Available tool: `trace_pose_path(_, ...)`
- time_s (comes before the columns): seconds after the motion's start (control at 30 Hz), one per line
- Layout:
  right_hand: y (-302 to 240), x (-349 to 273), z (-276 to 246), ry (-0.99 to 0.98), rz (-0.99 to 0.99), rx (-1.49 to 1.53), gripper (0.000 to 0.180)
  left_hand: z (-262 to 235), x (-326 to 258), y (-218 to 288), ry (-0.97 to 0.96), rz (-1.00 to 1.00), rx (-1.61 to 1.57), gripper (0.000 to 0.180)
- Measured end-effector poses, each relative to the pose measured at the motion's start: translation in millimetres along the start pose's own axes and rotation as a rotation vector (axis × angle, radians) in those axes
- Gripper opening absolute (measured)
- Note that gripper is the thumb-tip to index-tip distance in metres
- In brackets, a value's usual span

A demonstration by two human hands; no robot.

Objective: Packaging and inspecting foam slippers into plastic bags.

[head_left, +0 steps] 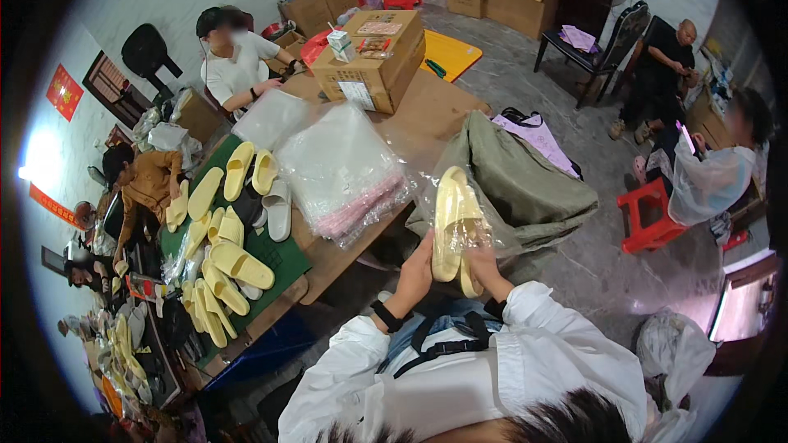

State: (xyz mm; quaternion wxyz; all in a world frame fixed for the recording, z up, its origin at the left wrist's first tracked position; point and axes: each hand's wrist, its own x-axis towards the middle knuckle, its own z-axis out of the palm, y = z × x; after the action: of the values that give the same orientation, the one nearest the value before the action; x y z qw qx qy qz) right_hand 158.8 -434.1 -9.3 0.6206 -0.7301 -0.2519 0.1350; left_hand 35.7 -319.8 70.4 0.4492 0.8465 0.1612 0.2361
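Note:
A pair of pale yellow slide slippers (450,212) is held upright in front of me, soles and straps pressed together. A clear plastic bag (424,189) covers its upper part. My left hand (415,269) grips the slippers low on their left side. On the right side, my right hand (484,266) is closed round the lower slipper and the bag; some of its fingers are hidden behind the film. Left of the pair, on the table, lies a thick stack of clear plastic bags (336,156) with pinkish edges.
Loose yellow slippers (240,266) and a grey one (278,210) cover the green mat (283,267). A cardboard carton (373,61) stands on the brown table (439,107). Beside me sits an olive-green sack (525,184). Several people are around, one across the table (238,66). A red stool (644,217) stands right.

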Motion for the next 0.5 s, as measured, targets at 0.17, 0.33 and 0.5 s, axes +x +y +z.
trace_pose_path(0.17, -42, 15, -21, -0.012, 0.089, -0.262, 0.051, 13, -1, -1, -0.126, -0.077, -0.062, 0.055)
trace_pose_path(0.33, -43, 39, -25, -0.121, 0.309, -0.419, 0.049, 28, -8, -12, -0.452, -0.523, -0.603, 0.068)
trace_pose_path(0.5, -36, 18, -51, -0.335, -0.082, -0.537, 0.038, 16, 14, -20, -0.323, -0.549, -0.873, 0.064)
